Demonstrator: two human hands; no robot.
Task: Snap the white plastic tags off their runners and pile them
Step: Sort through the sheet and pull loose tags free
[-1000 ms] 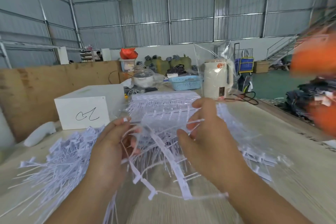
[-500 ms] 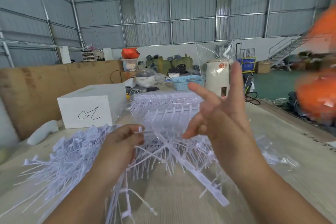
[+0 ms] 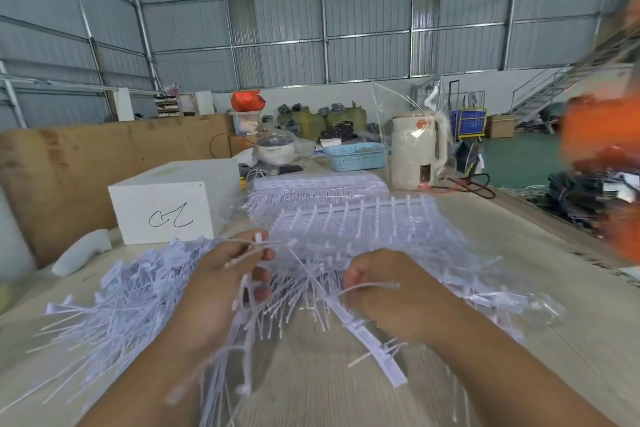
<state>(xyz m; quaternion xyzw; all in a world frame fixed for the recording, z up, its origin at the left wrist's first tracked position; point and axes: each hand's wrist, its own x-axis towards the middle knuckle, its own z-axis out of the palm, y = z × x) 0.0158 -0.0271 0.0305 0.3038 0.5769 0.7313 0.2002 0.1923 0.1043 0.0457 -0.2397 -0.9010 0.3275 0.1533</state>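
The left hand pinches several loose tags, its grip clamped on them. The right hand curls its grip around the runner above the surface.

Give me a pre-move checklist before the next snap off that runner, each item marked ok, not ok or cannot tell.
1. Right hand grips the runner: ok, fingers curled around its upper end.
2. Left hand holds loose tags: ok, several strands pinched.
3. Tags remain on the runner: ok, some stick out along it.
4. Pile of snapped tags within reach on the left: ok, beside the left hand.
5. Runner free of the stacked sheets behind: cannot tell, strands overlap.
6. Table space right of the hands: ok.
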